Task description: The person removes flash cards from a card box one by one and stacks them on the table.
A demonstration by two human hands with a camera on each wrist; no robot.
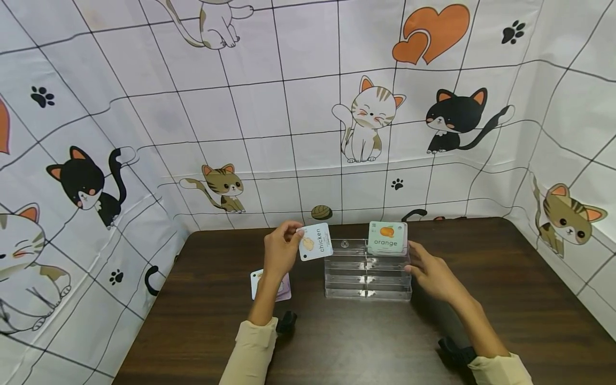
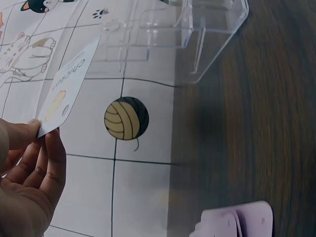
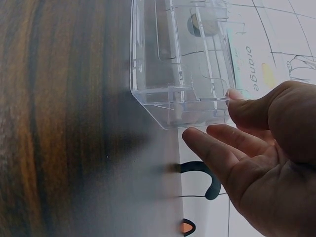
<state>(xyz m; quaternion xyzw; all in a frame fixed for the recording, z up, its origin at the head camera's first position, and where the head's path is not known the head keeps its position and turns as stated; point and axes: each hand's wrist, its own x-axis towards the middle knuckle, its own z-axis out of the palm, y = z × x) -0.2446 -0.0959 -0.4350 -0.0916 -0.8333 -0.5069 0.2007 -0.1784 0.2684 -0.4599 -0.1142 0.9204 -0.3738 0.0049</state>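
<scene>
My left hand [image 1: 280,252] pinches a white flash card [image 1: 321,251] by its left edge, between thumb and fingers. The card reads "chicken" sideways beside a small yellow picture, and it is held up just left of a clear tiered card rack [image 1: 345,279]. In the top right compartment of that rack stands a green "orange" card [image 1: 386,247]. My right hand [image 1: 435,275] is at the rack's right side, fingers fairly straight, and the thumb tip touches the side wall in the right wrist view. The rack's lower tiers hold no cards.
A small pile of cards [image 1: 284,291], white and lilac, lies on the dark wooden table [image 1: 192,321] left of the rack, partly hidden by my left forearm. A cat-print cloth [image 1: 308,117] hangs behind the table's far edge.
</scene>
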